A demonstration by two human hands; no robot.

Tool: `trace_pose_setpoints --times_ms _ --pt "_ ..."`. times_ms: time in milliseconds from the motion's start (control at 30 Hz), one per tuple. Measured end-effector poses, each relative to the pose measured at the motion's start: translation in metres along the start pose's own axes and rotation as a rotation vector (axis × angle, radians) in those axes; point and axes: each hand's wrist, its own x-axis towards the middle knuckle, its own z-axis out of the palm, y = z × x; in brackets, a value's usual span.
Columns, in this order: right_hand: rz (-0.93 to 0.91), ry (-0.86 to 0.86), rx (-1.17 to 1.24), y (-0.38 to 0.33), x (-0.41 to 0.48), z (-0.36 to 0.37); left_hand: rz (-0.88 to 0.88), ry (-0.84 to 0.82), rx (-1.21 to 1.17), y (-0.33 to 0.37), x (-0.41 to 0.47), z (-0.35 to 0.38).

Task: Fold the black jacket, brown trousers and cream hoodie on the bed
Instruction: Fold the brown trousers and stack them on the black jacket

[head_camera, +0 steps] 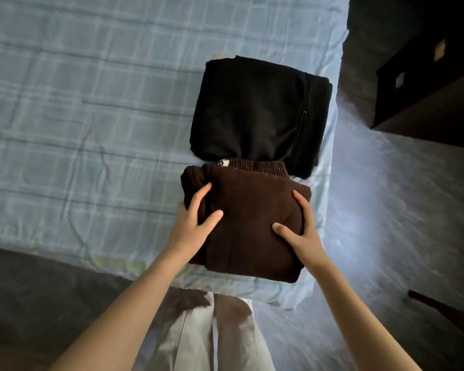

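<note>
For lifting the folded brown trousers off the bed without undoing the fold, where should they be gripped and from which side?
Probably at the two short side edges, coming in from left and right together. The brown trousers lie as a thick folded block, waistband toward the black jacket. The left hand and right hand already flank it, thumbs on top; whether fingers reach beneath is hidden.
</note>
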Motion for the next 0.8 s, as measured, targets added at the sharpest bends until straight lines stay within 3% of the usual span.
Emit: trace_pose_setpoints --times_ms 100,167,233,300,400,467,533,600,700,800 --pt "-0.073 0.105 -0.062 -0.006 -0.021 0.006 0.179 0.344 0.592 0.015 -0.030 -0.002" --pt "-0.151 0.206 -0.066 -0.012 -0.028 0.013 0.401 0.339 0.710 0.030 -0.041 0.007" --pt "-0.221 0.295 -0.063 -0.018 -0.031 0.019 0.499 0.242 0.757 0.038 -0.043 0.018" --pt "-0.288 0.350 -0.077 -0.021 -0.027 0.023 0.486 0.202 0.777 0.039 -0.033 0.025" --pt "-0.213 0.359 -0.176 -0.020 -0.003 0.019 0.488 0.156 0.797 0.039 0.002 0.036" --pt "-0.122 0.385 -0.392 -0.023 0.011 0.013 0.501 0.123 0.834 0.040 0.024 0.044" --pt "-0.249 0.449 -0.733 -0.029 0.015 0.017 0.493 0.117 0.842 0.039 0.033 0.048" --pt "-0.464 0.398 -0.956 -0.036 0.011 0.034 0.493 0.113 0.822 0.035 0.028 0.044" --pt "-0.385 0.271 -0.989 -0.033 0.011 0.051 0.531 0.113 0.827 0.028 0.023 0.030" --pt "-0.363 0.252 -0.977 -0.016 0.023 0.040 0.559 0.117 0.840 0.019 0.026 0.028"
